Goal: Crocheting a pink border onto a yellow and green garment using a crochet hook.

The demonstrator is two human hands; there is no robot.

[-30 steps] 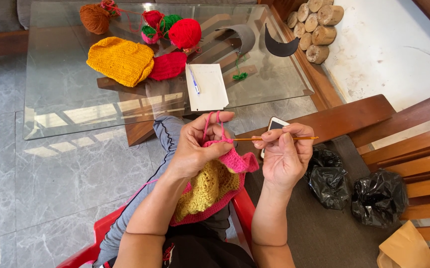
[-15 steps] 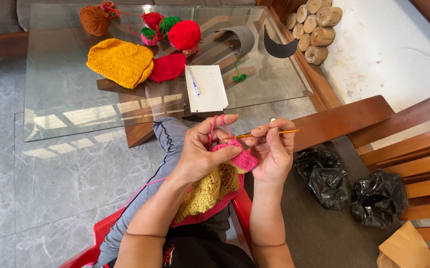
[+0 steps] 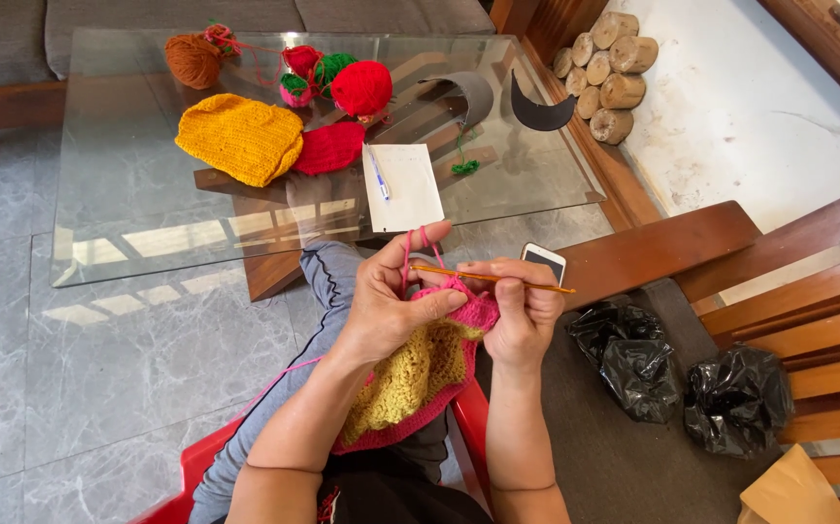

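Note:
My left hand (image 3: 393, 301) pinches the pink edge of a yellow and pink crochet piece (image 3: 418, 374) that hangs over my lap. Pink yarn (image 3: 418, 243) loops over its raised fingers. My right hand (image 3: 522, 315) grips an orange crochet hook (image 3: 493, 279) held level, its tip at the pink edge between the two hands. A strand of pink yarn trails down to the left past my knee.
A glass table (image 3: 148, 223) ahead holds a yellow knitted piece (image 3: 240, 138), a red piece (image 3: 330, 147), balls of red (image 3: 362, 87) and brown yarn (image 3: 193, 60), and a notepad with pen (image 3: 402, 186). A phone (image 3: 544, 260) lies by my right hand. Black bags (image 3: 633, 354) sit on the bench.
My right hand has moved left toward my left hand, bringing the hook tip up to the pink edge. My left hand stayed put, holding the piece.

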